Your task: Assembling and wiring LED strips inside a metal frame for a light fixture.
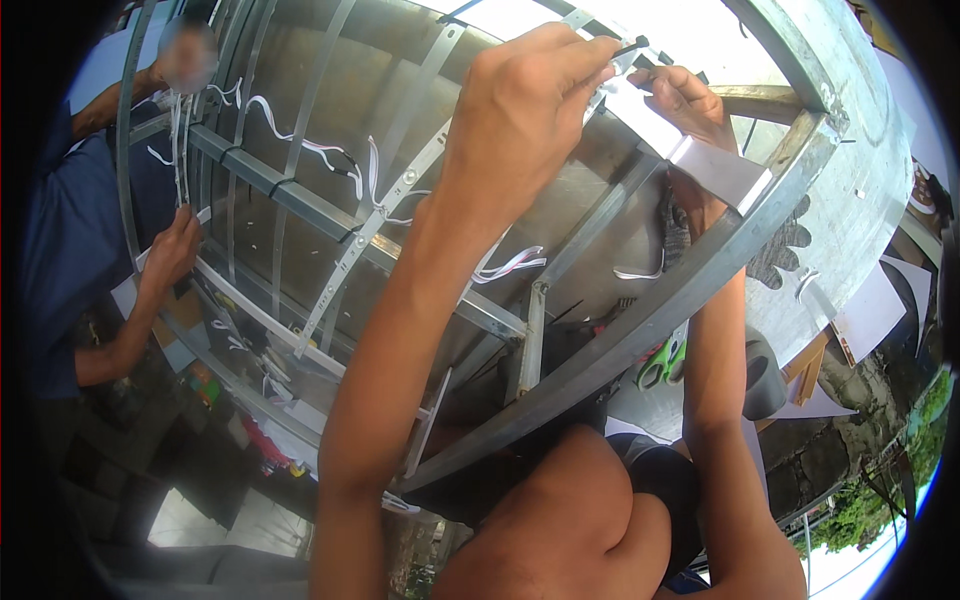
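My left hand (525,115) is raised at the upper middle, fingers pinched together. A thin black cable tie (634,45) sticks out past its fingertips, its small head pointing right. My right hand (695,105) is close by on the right, behind a white flat strip (645,120). Its thumb and fingers are curled together by the strip's upper end; whether they grip the strip or something small is hidden. The strip runs down to a white plate (722,172) resting against a grey metal frame (640,335). Light metal slats with small round LEDs (345,240) cross the frame left of my hands.
White ribbon wires (510,265) hang from the slats. A co-worker in dark blue (75,270) stands at the left, both hands on thin strips (182,150). Green-handled scissors (660,365) and a grey glove (780,250) lie beyond the frame at right.
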Demonstrator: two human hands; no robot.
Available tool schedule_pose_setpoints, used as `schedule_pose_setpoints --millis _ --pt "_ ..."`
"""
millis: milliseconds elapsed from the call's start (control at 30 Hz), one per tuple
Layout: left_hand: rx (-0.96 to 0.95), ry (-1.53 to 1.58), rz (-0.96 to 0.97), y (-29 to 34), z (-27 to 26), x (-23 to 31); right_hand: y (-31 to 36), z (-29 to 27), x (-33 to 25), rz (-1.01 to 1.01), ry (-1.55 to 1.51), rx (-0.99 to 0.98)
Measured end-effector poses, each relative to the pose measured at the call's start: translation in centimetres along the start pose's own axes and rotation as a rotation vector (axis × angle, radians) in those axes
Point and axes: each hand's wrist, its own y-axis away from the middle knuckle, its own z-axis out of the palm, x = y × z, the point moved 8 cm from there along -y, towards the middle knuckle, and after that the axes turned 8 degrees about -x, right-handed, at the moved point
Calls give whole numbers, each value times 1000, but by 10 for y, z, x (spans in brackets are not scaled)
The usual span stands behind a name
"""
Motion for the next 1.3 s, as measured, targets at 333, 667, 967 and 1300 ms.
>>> schedule_pose_setpoints --millis 333,667,967,1300 --pt "39 -50 170 -2 -2 8 5 -1 -4 79 104 84" --pt "-48 -256 117 -1 10 11 7 3 -7 30 18 118" --pt "-57 -337 90 3 11 15 8 2 -11 20 134 139" --pt "-75 -411 87 3 13 16 13 4 -12 -187 251 57"
